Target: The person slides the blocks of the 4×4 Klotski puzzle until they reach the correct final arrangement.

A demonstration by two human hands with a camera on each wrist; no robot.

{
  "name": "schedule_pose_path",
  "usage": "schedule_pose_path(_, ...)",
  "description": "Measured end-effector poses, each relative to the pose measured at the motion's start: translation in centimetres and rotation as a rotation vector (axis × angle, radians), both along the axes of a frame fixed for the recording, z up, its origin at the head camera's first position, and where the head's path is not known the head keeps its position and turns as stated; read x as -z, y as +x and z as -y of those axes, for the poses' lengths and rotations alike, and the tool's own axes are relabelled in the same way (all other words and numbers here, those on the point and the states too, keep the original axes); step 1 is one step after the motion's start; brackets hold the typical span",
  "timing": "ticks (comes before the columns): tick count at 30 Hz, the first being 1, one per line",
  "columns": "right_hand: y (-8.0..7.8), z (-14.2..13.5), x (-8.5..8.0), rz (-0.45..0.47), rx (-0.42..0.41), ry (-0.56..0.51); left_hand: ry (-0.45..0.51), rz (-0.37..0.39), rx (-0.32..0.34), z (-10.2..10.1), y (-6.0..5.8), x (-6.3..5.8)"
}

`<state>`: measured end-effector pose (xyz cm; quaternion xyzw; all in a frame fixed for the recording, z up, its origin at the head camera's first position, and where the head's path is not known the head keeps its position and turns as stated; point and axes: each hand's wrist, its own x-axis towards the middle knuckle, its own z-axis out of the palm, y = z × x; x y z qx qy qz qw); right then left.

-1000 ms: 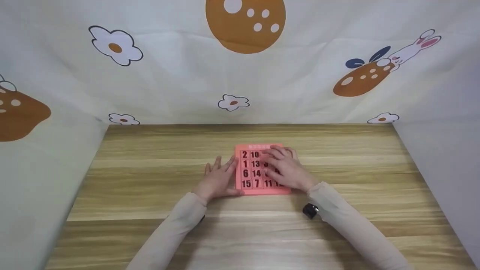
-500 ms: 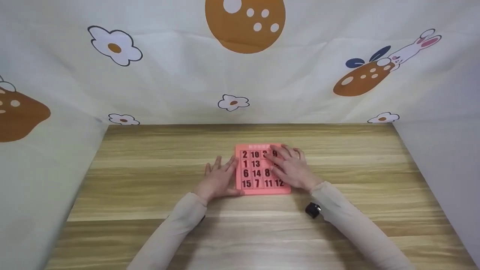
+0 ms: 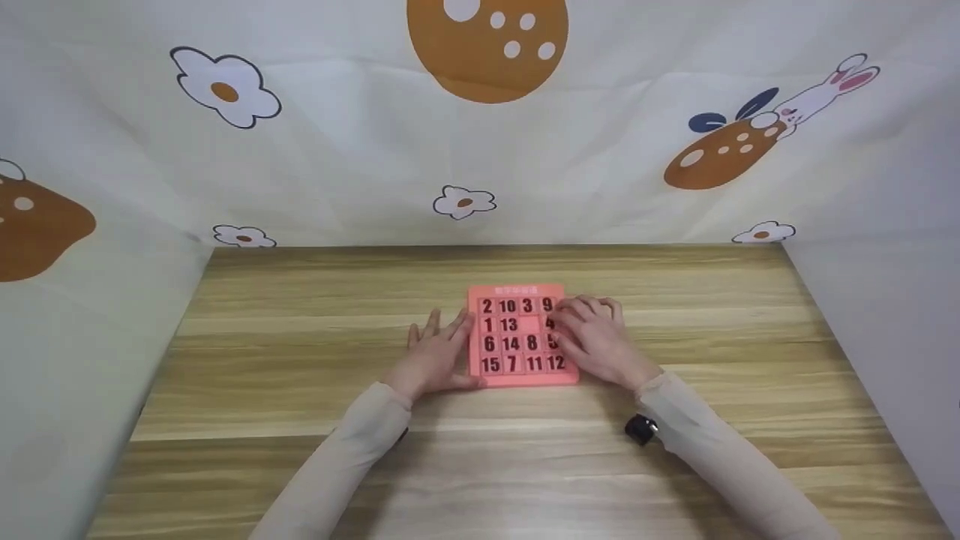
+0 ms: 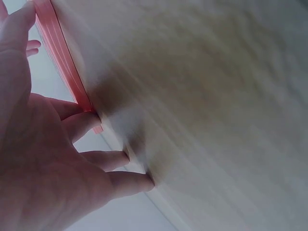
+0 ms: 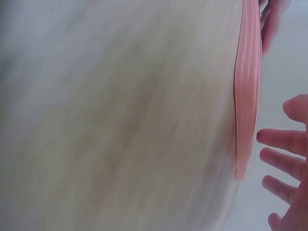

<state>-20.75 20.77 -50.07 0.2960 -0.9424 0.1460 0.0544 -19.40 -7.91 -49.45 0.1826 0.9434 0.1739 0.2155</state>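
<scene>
A pink sliding number puzzle (image 3: pixel 525 380) lies flat on the table in the head view, with black-numbered tiles. Its bare slot (image 3: pixel 529 325) is in the second row, between tiles 13 and 4. My left hand (image 3: pixel 431 360) rests along the puzzle's left side, fingers spread, thumb at the near corner. In the left wrist view, fingertips touch the pink edge (image 4: pixel 62 57). Over the right column hovers my right hand (image 3: pixel 604 345), its fingers slightly bent and partly covering tiles 4 and 5. The right wrist view shows these fingers (image 5: pixel 284 141) apart from the puzzle's side (image 5: pixel 248 91).
The wood-grain table (image 3: pixel 300 285) extends around the puzzle on all sides. A pale patterned cloth (image 3: pixel 360 135) stands behind it and along both sides. A small black device (image 3: pixel 641 429) sits at my right wrist.
Tile 3 has slid from the second row up to the top row, leaving the slot below it. My right hand has drawn back to the right, uncovering tiles. The left hand stays put.
</scene>
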Motion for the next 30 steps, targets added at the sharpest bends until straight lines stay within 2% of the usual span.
schedule_pose_path(18,0.3,-0.2,0.0,-0.013,0.035,0.011,0.007,-0.013,0.007,0.1,0.0,0.0)
schedule_pose_path(23,0.3,0.0,-0.1,0.018,0.04,0.013,0.011,-0.015,0.005,0.1,0.1,-0.1)
schedule_pose_path(26,0.3,0.6,-0.1,0.029,0.004,0.018,0.013,-0.007,0.005,0.2,0.0,0.0)
schedule_pose_path(30,0.4,2.2,0.0,0.057,-0.101,0.051,0.013,-0.002,0.002,0.1,-0.1,0.2)
